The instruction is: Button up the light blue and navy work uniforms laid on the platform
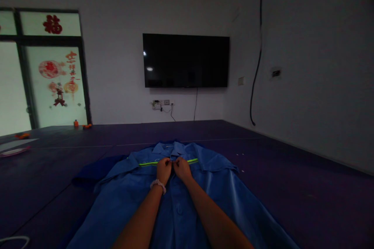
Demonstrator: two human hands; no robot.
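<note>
A blue work shirt with a collar and bright yellow-green chest stripes lies spread out in front of me, collar end away. My left hand, with a pale scrunchie round the wrist, pinches the shirt's front placket just below the collar. Right beside it, my right hand is closed on the placket's other side. The fingertips almost meet, and whatever small part lies between them is hidden. Lower on the placket a button shows.
Darker blue cloth shows under the shirt on the left. The dark purple surface carries small white bits at right. Orange objects stand near the glass door. A television hangs on the far wall; a black cable dangles at right.
</note>
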